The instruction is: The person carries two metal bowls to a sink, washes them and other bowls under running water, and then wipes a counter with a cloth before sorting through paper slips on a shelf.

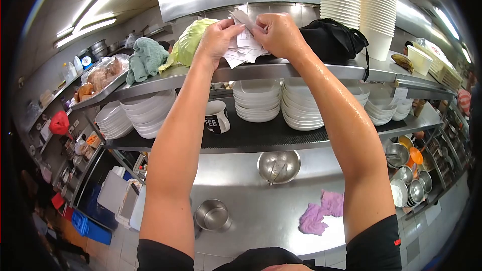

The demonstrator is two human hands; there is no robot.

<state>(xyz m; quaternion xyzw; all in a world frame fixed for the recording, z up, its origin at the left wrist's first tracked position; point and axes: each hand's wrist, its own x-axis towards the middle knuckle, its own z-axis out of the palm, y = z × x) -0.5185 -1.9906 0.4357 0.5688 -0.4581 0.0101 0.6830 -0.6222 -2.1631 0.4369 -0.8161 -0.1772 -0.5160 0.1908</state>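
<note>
Head view: both hands reach up to the top shelf (351, 73); left hand (217, 37) and right hand (279, 32) each pinch the paper slips (244, 45), apparently equally near, fingers pressed together.

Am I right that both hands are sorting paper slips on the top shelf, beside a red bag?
Not quite. The head view shows the left hand and right hand on the paper slips on the top shelf, but the bag is black.
</note>
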